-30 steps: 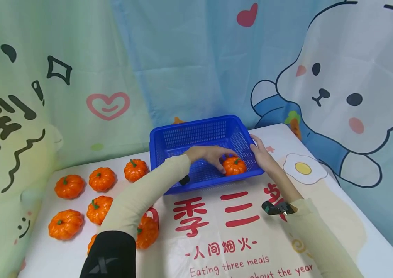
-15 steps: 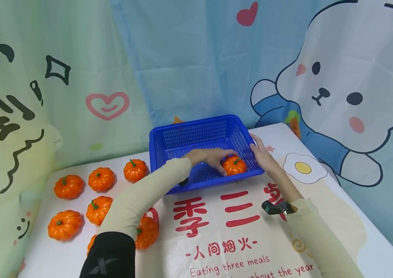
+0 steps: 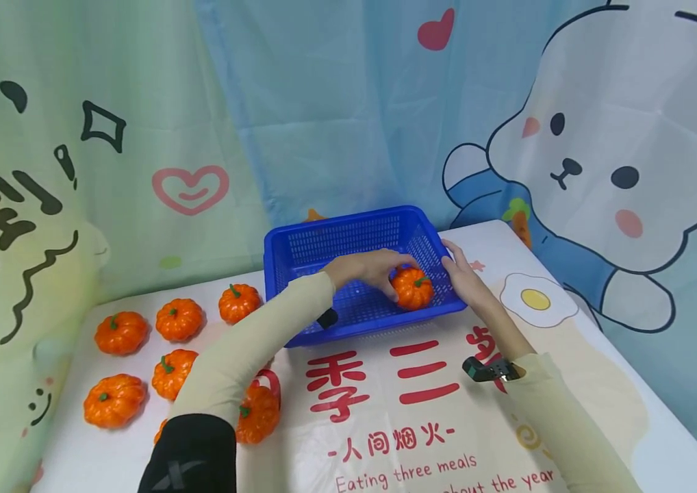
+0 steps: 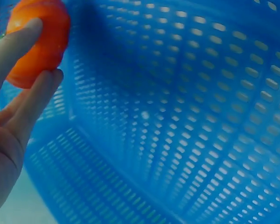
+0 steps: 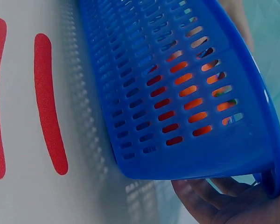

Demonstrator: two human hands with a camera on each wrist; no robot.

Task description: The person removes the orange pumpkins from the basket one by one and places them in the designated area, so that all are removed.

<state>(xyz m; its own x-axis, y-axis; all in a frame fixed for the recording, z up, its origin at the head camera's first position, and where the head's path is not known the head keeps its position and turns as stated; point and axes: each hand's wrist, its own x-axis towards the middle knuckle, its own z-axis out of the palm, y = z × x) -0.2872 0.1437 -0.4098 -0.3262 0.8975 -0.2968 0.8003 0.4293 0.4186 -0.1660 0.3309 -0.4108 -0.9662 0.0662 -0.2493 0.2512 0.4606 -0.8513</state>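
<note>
Inside the blue plastic basket (image 3: 348,220), my left hand (image 3: 374,268) holds a small orange pumpkin (image 3: 413,289) near the right end. The left wrist view shows the thumb and fingertips pinching this pumpkin (image 4: 53,39), which appears raised off the mesh floor. At the basket's right end, my right hand (image 3: 470,279) grips the rim. Its fingers (image 5: 207,193) reach along the outside of the end wall in the right wrist view, where orange shows through the slots.
Several more orange pumpkins (image 3: 122,333) lie on the table left of the basket, some partly hidden by the left sleeve (image 3: 256,342). A printed cloth (image 3: 398,411) covers the table. Behind the basket hangs a patterned curtain (image 3: 324,123).
The left hand has lifted the pumpkin slightly inside the basket and drawn it a little to the left. The right hand stays at the basket's end.
</note>
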